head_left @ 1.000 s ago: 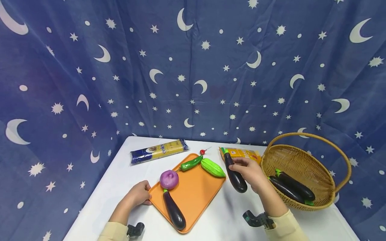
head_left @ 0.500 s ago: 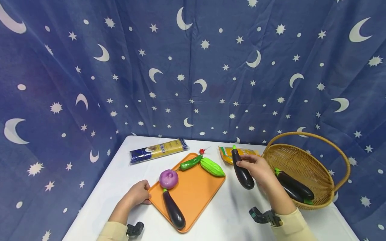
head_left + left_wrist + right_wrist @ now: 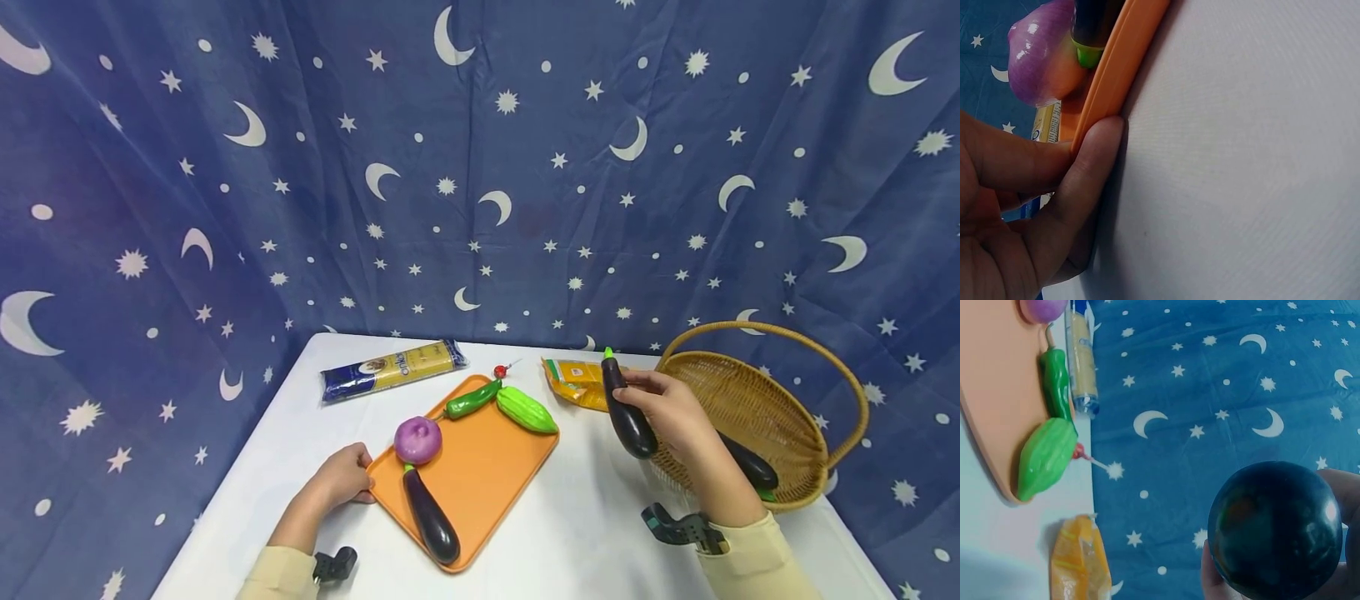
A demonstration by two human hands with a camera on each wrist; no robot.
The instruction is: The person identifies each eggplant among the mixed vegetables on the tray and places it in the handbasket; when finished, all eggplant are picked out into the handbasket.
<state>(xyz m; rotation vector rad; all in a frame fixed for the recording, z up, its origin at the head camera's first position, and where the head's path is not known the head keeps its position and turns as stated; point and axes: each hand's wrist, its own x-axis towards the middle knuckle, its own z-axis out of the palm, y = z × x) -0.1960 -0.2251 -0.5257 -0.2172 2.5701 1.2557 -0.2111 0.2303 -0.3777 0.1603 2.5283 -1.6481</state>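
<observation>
My right hand (image 3: 673,410) holds a dark eggplant (image 3: 628,417) above the table, just left of the wicker basket (image 3: 813,467); its rounded end fills the lower right of the right wrist view. My left hand (image 3: 339,478) pinches the left edge of the orange tray (image 3: 487,475), thumb and finger on the rim in the left wrist view. On the tray lie a purple onion (image 3: 417,440), a second eggplant (image 3: 432,518), a green pepper (image 3: 472,400) and a light green ridged vegetable (image 3: 527,409). More eggplant (image 3: 750,463) shows inside the basket, partly hidden by my right forearm.
Behind the tray lies a blue and yellow pasta packet (image 3: 393,371). A red lollipop (image 3: 500,372) sits by the tray's far corner. An orange packet (image 3: 577,383) lies left of the basket, partly behind the held eggplant. A starry curtain (image 3: 480,167) hangs behind the table.
My right hand has carried the eggplant rightward, away from the tray and closer to the basket. My left hand keeps its grip on the tray edge. The head view has shifted slightly.
</observation>
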